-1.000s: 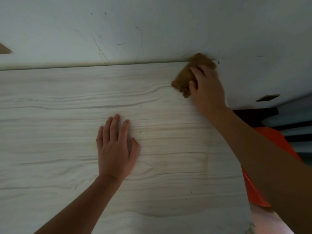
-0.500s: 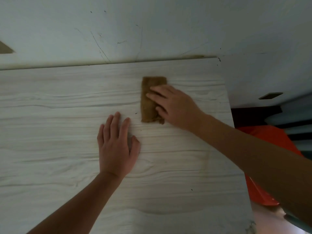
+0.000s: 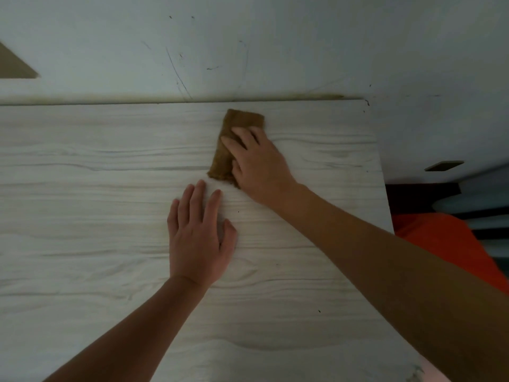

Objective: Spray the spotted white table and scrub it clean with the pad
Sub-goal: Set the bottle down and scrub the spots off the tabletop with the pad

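Note:
The white wood-grain table fills most of the view and carries a few small dark specks. A brown scrub pad lies flat on it near the far edge. My right hand presses down on the pad's right half with the fingers spread over it. My left hand rests flat on the table just in front of the pad, fingers slightly apart and holding nothing. No spray bottle is in view.
A scuffed pale wall runs along the table's far edge. The table's right edge drops off beside an orange object and dark furniture lower down.
My right hand slid the pad from the far right corner leftward to the middle, then slightly right and farther away. My left hand stayed planted.

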`<control>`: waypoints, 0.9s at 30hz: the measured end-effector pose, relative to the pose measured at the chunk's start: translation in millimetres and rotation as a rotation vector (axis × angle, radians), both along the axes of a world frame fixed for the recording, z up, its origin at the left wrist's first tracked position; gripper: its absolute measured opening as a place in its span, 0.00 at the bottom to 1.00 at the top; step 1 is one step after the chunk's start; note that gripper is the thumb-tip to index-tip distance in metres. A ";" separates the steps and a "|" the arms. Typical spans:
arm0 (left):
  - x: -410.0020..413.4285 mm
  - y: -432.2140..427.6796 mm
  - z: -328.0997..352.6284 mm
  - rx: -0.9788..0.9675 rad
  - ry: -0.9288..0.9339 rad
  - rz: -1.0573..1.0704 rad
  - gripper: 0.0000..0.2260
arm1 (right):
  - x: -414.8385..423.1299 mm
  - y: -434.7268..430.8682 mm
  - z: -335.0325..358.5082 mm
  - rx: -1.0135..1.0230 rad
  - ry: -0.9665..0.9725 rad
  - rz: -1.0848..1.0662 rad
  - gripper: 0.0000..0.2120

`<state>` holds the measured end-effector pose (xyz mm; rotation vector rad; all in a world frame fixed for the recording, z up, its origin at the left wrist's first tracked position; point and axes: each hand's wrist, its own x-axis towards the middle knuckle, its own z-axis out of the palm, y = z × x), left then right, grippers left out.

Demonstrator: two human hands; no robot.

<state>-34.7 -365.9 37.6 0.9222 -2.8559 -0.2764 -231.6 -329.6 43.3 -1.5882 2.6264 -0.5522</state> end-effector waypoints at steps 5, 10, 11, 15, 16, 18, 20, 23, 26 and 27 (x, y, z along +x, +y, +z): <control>-0.5 0.5 -0.4 0.004 -0.004 0.001 0.26 | -28.3 11.0 5.1 0.028 0.037 -0.024 0.24; 0.0 0.8 0.4 0.009 0.001 0.002 0.26 | -68.4 29.2 4.9 0.091 0.035 -0.219 0.25; 0.0 0.5 0.2 0.009 0.004 0.002 0.26 | -76.7 35.1 5.9 0.100 0.039 -0.249 0.25; -0.1 0.2 0.1 0.009 0.015 0.000 0.26 | -96.1 58.3 8.7 0.141 0.055 -0.318 0.25; -0.1 0.4 0.4 0.008 0.019 0.000 0.26 | -100.7 65.2 9.7 0.152 0.054 -0.337 0.25; -0.2 0.7 0.3 0.004 0.025 -0.001 0.26 | -111.8 82.8 11.2 0.176 0.045 -0.393 0.25; 0.3 0.8 0.3 0.002 0.029 -0.002 0.26 | -122.7 103.2 13.1 0.190 0.041 -0.457 0.25; 0.0 0.3 -0.4 -0.003 0.040 -0.004 0.26 | -130.1 115.8 15.8 0.167 0.048 -0.490 0.24; 0.3 -0.2 -0.9 -0.004 0.037 -0.005 0.26 | -123.5 100.6 15.1 0.165 0.023 -0.513 0.24; 0.5 0.1 -0.8 -0.002 0.037 -0.007 0.26 | -118.6 94.0 14.6 0.159 0.026 -0.504 0.25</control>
